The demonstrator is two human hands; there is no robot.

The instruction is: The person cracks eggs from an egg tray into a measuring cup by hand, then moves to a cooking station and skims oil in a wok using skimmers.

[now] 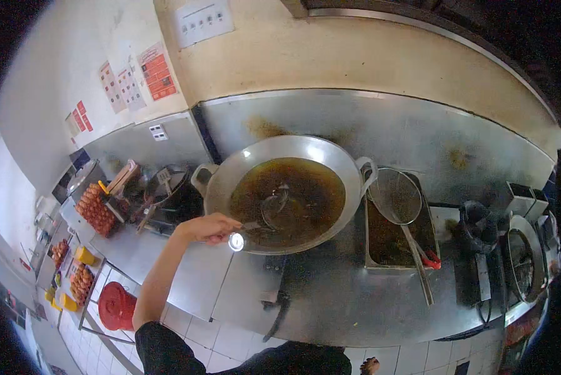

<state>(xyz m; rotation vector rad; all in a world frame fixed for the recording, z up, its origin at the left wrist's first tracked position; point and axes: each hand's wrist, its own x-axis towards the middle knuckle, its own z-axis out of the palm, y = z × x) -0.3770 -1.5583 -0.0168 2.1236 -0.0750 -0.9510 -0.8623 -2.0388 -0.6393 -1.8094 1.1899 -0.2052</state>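
Observation:
A large metal wok (pixel 221 187) with two side handles holds dark brown oil (pixel 318 194). Over its near left rim reaches my left hand (pixel 213 229), fingers closed around the handle of a metal ladle (pixel 274 205). The ladle's rounded head lies in the oil, partly hidden by it. A bright round spot beside my fingers is too glaring to make out. Low at the bottom edge, my right hand (pixel 370 366) hangs beside my body, away from the counter. It is small and dim, so I cannot tell how its fingers are held.
Right of the wok, a long-handled strainer (pixel 396 197) rests across a rectangular tray (pixel 371 250) of dark liquid. A black pan (pixel 177 187) and stacked eggs (pixel 97 209) stand left. Below them is a red bucket (pixel 115 306). Another pan (pixel 521 256) sits far right.

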